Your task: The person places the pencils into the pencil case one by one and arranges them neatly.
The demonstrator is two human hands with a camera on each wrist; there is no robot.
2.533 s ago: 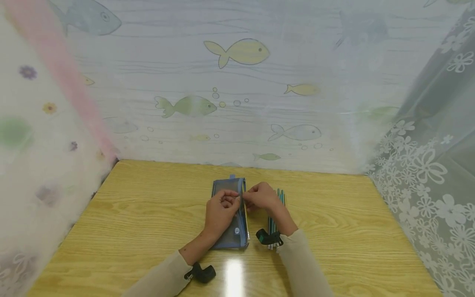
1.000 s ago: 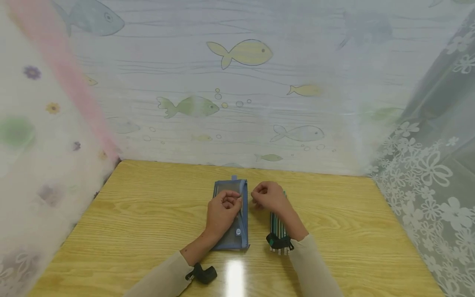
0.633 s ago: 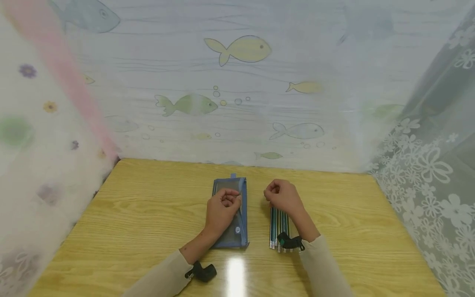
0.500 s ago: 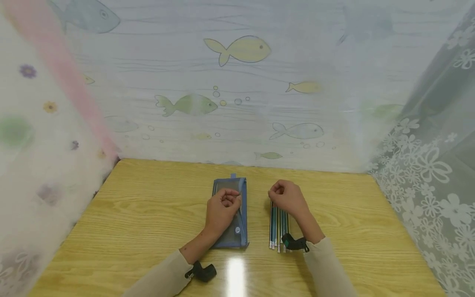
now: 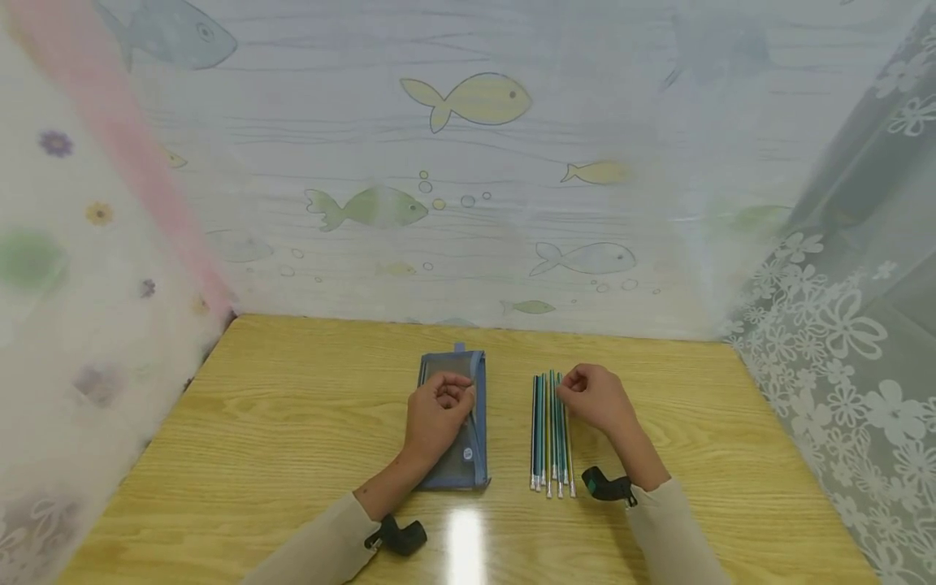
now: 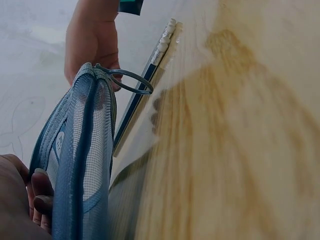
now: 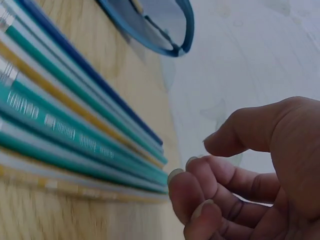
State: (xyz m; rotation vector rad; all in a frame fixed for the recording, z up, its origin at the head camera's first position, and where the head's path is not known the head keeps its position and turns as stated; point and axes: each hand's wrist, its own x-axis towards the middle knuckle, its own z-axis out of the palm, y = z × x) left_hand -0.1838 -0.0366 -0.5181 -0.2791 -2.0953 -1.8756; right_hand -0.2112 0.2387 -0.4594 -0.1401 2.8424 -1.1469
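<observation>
A blue mesh zip pencil case lies on the table, and the left hand pinches its upper layer beside the zip edge. In the left wrist view the pencil case stands large, its ring pull sticking out to the side. A row of pencils, teal, dark blue and yellow, lies to the right of the case with the eraser ends towards me. The right hand hovers at the far right end of the row. In the right wrist view its thumb and fingertips are apart, with nothing between them, close to the pencils.
The wooden table meets a fish-printed curtain at the back. A lace-patterned curtain hangs at the right, a flowered one at the left. A black camera sits on the right wrist.
The right hand has moved from the mouth of the pencil case rightwards to the pencils, uncovering the row. A yellow pencil at the case's edge is no longer visible there. The left hand stays put.
</observation>
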